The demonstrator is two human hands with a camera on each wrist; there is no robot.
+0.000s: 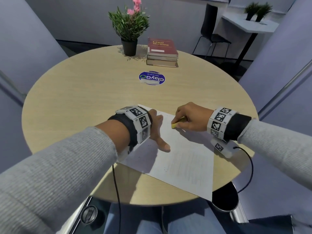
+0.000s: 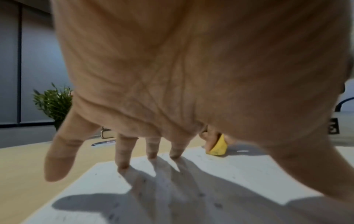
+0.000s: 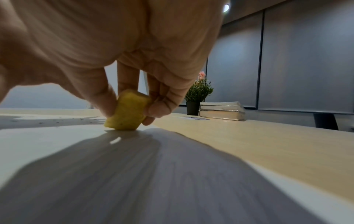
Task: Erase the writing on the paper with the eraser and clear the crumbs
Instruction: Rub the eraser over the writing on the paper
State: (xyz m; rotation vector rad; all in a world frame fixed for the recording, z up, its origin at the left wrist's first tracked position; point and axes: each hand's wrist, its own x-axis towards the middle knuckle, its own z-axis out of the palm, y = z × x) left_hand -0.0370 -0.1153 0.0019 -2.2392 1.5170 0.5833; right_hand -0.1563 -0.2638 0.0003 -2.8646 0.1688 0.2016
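The paper point(image 1: 182, 157) lies at the near edge of the round table point(image 1: 84, 92). The left hand point(image 1: 156, 130) is spread, fingertips point(image 2: 122, 164) pressing the paper's left part. At the paper's far edge the right hand point(image 1: 189, 118) pinches the yellow eraser point(image 3: 127, 110), tilted, one corner on the sheet. The wrist views show dark crumbs point(image 2: 217, 205) that are faint from the head view. Beyond the paper stand books point(image 1: 162, 51) and a potted plant point(image 1: 129, 29).

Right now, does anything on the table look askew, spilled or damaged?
Only mildly. The paper lies askew, one near corner past the table edge. Dark crumbs dot it near the left hand. The right hand holds the eraser on the sheet. No damage shows.
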